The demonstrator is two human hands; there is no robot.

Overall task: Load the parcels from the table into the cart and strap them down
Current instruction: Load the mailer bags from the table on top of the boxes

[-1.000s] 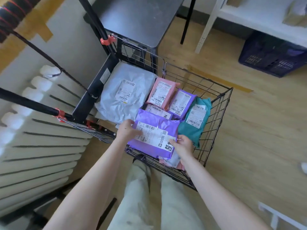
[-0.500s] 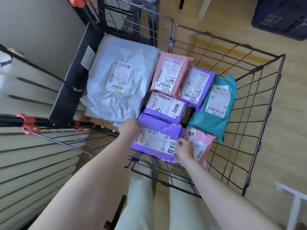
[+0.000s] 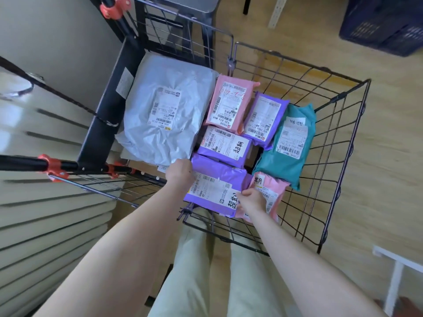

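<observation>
Bright daylight, soft shadows, wide-angle bending at edges, slight blur

Wooden floor (image 3: 377,156), white radiator (image 3: 45,225), navy crate (image 3: 384,21) beyond.

The left grip (image 3: 179,171) had its fingers tucked out of sight past the edge of the near purple plastic mailer bag (image 3: 219,167) — whether they curled under it could not be told. The right grip (image 3: 250,199) covered part of that bag's label and of the pink plastic mailer bag (image 3: 272,186) beside it. Label print was too small to read. The dark blue slatted plastic crate (image 3: 384,24) and the grey metal surface (image 3: 183,3) ran off the top edge.
</observation>
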